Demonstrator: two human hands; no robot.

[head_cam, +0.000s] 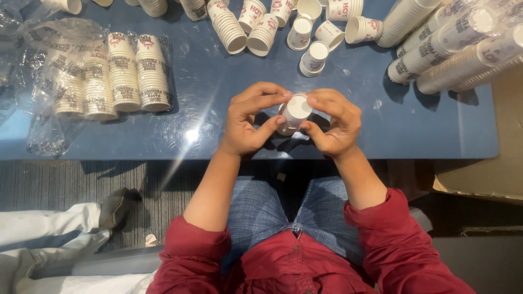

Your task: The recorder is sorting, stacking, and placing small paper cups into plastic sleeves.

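Pinching the paper cup (295,112) between left hand (249,121) and right hand (333,124) above the counter (218,103) edge, your grip is narrow; squeezing hard may crush its thin wall or let it drop floorward.

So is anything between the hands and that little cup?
No. Both hands, left and right, already hold the cup in their fingers above the blue table; nothing sits between.

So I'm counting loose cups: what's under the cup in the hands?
Under the paper cup held by the left hand and right hand lies the blue table; fingers hide whether more cups nest beneath.
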